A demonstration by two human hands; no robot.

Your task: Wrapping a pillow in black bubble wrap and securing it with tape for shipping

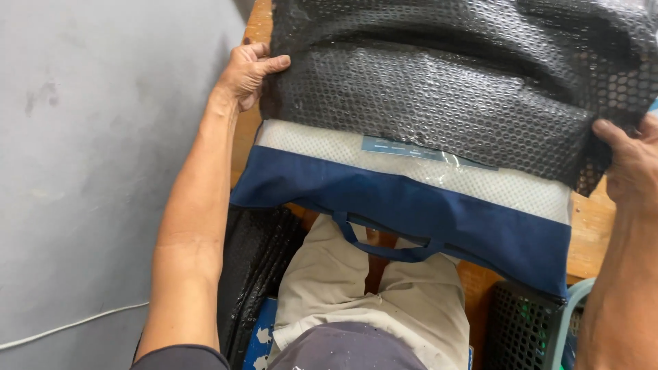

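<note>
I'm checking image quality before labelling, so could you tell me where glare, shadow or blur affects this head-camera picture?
In the head view, glare glints off the black bubble wrap; deep shadow fills its upper fold; the left hand and right hand gripping its edges look sharp; the navy bag is evenly lit; no obvious motion blur.

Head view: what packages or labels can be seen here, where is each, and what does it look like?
Bubble wrap: black sleeve over the pillow's far part, left hand and right hand gripping its corners.
Pillow bag: on the wooden table, white mesh band above navy fabric, navy handle hanging off.
Label: thin pale blue strip on the white band.
</note>
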